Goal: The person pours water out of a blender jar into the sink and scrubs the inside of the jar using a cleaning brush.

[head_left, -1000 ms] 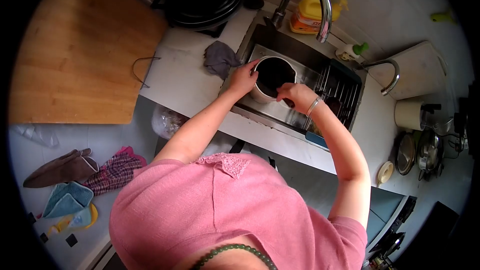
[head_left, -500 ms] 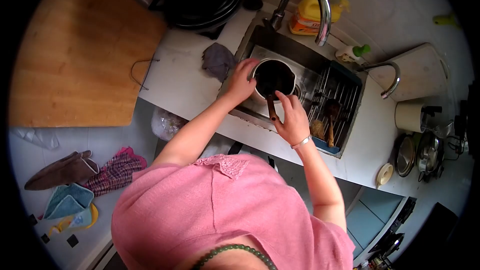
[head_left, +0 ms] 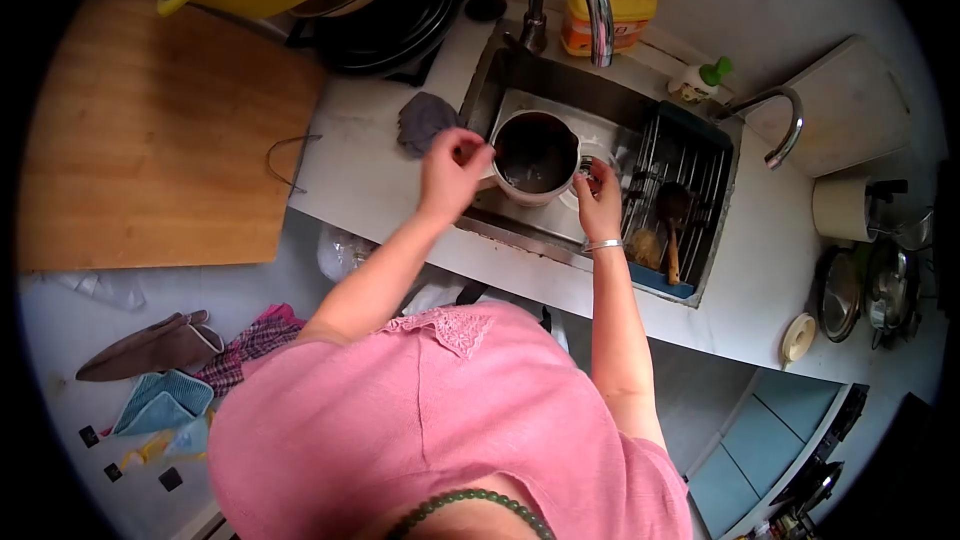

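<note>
A saucepan [head_left: 537, 158] with a dark inside and a light rim sits in the metal sink [head_left: 630, 105], with a little liquid at its bottom. At its left side, my left hand [head_left: 450, 175] has loosely curled fingers, a gap showing between thumb and fingertips. A brownish piece that looks like the pan's handle [head_left: 487, 183] shows beside that hand, partly hidden by it. On the other side, my right hand [head_left: 600, 205] has its thumb against the pan's wall and its fingers bent apart from it.
A drying rack [head_left: 650, 180] in the sink's right part holds a wooden-handled ladle [head_left: 672, 230]. A faucet [head_left: 598, 15] arches behind, near a yellow bottle [head_left: 610, 15]. A grey cloth [head_left: 425, 123] lies left of the sink, near a wooden board [head_left: 170, 140].
The pan has turned, its handle swinging from the front toward the left. My left hand has come off the rim and moved slightly left; my right hand has shifted from the handle to the pan's right side.
</note>
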`<state>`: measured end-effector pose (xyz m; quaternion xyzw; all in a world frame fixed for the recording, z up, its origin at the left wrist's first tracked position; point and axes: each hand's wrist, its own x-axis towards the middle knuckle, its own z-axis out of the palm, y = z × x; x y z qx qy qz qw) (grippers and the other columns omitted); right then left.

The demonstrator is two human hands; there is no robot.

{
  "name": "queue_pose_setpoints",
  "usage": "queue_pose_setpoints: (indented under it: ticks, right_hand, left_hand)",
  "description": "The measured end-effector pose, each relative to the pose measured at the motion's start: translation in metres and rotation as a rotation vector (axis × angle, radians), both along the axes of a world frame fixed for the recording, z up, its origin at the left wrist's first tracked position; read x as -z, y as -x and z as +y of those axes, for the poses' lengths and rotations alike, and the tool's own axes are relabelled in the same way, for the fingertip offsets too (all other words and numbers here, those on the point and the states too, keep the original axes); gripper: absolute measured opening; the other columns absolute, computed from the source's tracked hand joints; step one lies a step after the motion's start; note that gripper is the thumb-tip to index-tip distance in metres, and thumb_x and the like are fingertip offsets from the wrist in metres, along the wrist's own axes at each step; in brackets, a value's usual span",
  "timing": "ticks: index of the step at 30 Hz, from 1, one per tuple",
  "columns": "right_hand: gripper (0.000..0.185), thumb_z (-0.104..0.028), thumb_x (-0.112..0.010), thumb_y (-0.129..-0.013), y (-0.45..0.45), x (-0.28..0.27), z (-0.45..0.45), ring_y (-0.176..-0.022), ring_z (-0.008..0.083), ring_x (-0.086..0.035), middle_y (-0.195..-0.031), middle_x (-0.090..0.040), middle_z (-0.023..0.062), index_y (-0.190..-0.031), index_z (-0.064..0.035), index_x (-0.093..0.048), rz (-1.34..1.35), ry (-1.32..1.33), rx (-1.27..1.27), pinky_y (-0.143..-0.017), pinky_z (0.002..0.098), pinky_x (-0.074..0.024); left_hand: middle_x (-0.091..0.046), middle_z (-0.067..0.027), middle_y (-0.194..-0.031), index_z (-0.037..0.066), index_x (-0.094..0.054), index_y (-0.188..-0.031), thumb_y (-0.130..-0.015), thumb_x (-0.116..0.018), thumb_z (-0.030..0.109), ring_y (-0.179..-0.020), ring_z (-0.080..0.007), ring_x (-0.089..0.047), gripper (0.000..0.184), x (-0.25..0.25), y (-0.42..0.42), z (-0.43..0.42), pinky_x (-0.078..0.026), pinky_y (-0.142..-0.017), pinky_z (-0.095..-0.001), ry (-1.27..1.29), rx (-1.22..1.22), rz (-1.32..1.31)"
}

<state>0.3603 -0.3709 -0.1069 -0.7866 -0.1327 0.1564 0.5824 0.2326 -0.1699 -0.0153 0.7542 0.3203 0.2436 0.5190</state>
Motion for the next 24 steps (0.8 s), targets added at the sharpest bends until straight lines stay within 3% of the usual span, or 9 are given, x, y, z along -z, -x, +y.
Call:
queue_pose_setpoints:
  ticks: [1,2,6,8,12,20,21,24]
  right_hand:
    - [0.049,-0.022,-0.069,-0.086,0.001,-0.003,0.000,-0.099,0.0245,-0.062,-0.121,-0.058,0.0191,-0.125,0.0023,-0.052,0.004,-0.004,-0.004,-0.081,0.0325,-0.0509]
    - [0.049,-0.023,-0.069,-0.086,0.000,-0.007,-0.001,-0.099,0.0244,-0.063,-0.120,-0.058,0.0187,-0.124,0.0022,-0.053,0.041,0.013,0.002,-0.082,0.0328,-0.0507]
    - [0.051,-0.026,-0.071,-0.085,-0.004,0.004,-0.001,-0.100,0.0246,-0.063,-0.119,-0.060,0.0183,-0.124,0.0019,-0.054,0.086,-0.022,-0.015,-0.083,0.0339,-0.0502]
    - [0.051,-0.026,-0.071,-0.085,-0.004,0.006,-0.001,-0.101,0.0252,-0.062,-0.120,-0.059,0.0183,-0.124,0.0019,-0.054,0.078,-0.020,-0.023,-0.083,0.0341,-0.0501]
    - [0.051,-0.026,-0.071,-0.084,0.001,0.000,0.004,-0.101,0.0264,-0.062,-0.120,-0.059,0.0183,-0.124,0.0022,-0.054,0.081,0.012,-0.030,-0.084,0.0341,-0.0499]
    - [0.051,-0.021,-0.073,-0.082,-0.010,0.014,-0.006,-0.099,0.0259,-0.061,-0.117,-0.059,0.0168,-0.123,0.0016,-0.053,0.022,-0.024,-0.034,-0.085,0.0339,-0.0498]
    - [0.050,-0.020,-0.073,-0.082,-0.010,0.011,-0.008,-0.100,0.0261,-0.061,-0.117,-0.059,0.0167,-0.123,0.0012,-0.053,0.004,-0.039,-0.021,-0.085,0.0342,-0.0497]
    - [0.048,-0.019,-0.073,-0.082,-0.010,-0.010,-0.014,-0.100,0.0260,-0.061,-0.118,-0.059,0.0168,-0.122,0.0008,-0.055,0.039,-0.040,-0.014,-0.086,0.0345,-0.0492]
  left_hand:
    - [-0.066,-0.0069,-0.079,0.002,-0.061,-0.089,-0.083,-0.071,0.009,-0.069,-0.0123,-0.064,0.014,-0.014,-0.004,0.009,-0.051,-0.062,-0.0264,0.301,-0.077,-0.039]
    - [-0.066,-0.0099,-0.086,-0.001,-0.058,-0.093,-0.089,-0.064,0.004,-0.077,-0.0167,-0.069,0.009,-0.026,-0.005,0.014,-0.055,-0.065,-0.0249,0.366,-0.088,-0.020]
    - [-0.067,-0.0090,-0.087,0.001,-0.059,-0.089,-0.084,-0.069,0.004,-0.071,-0.0143,-0.068,0.011,0.000,-0.010,0.007,-0.052,-0.063,-0.0260,-0.020,-0.039,0.067]
    - [-0.063,-0.0109,-0.081,-0.001,-0.059,-0.087,-0.078,-0.072,0.004,-0.073,-0.0203,-0.066,0.017,-0.013,-0.009,-0.016,-0.050,-0.062,-0.0296,-0.361,0.038,0.099]
    - [-0.062,-0.0148,-0.085,-0.001,-0.058,-0.090,-0.079,-0.070,0.005,-0.074,-0.0276,-0.065,0.017,-0.027,-0.008,-0.029,-0.051,-0.064,-0.0340,-0.328,0.181,0.069]
    - [-0.064,-0.0161,-0.083,0.001,-0.059,-0.091,-0.077,-0.069,0.002,-0.082,-0.0297,-0.063,0.018,-0.076,-0.097,0.064,-0.047,-0.068,-0.0372,-0.382,1.229,0.327]
    - [-0.064,-0.0164,-0.084,0.000,-0.059,-0.091,-0.075,-0.068,0.000,-0.084,-0.0328,-0.063,0.018,-0.085,-0.114,0.064,-0.047,-0.067,-0.0383,-0.563,1.328,0.378]
    - [-0.064,-0.0165,-0.081,0.000,-0.059,-0.087,-0.071,-0.065,-0.002,-0.078,-0.0351,-0.064,0.018,-0.085,-0.134,0.036,-0.048,-0.063,-0.0410,-0.663,1.497,0.390]
